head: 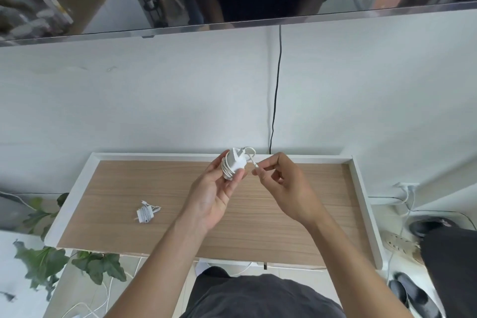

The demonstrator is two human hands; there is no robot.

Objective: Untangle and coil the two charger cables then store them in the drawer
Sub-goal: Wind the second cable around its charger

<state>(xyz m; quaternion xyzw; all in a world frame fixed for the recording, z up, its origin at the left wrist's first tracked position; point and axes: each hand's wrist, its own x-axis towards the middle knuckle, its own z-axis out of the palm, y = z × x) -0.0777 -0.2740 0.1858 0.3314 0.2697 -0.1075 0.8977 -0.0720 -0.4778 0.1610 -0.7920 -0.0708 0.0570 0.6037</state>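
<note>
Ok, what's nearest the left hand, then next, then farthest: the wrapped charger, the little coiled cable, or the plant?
1. wrapped charger: held in the left hand.
2. little coiled cable: left, on the tabletop.
3. plant: far lower left, off the tabletop.

Coiled cable (145, 214) on tabletop (284, 227), left of, probably nearer than, held charger (233, 165)
</note>
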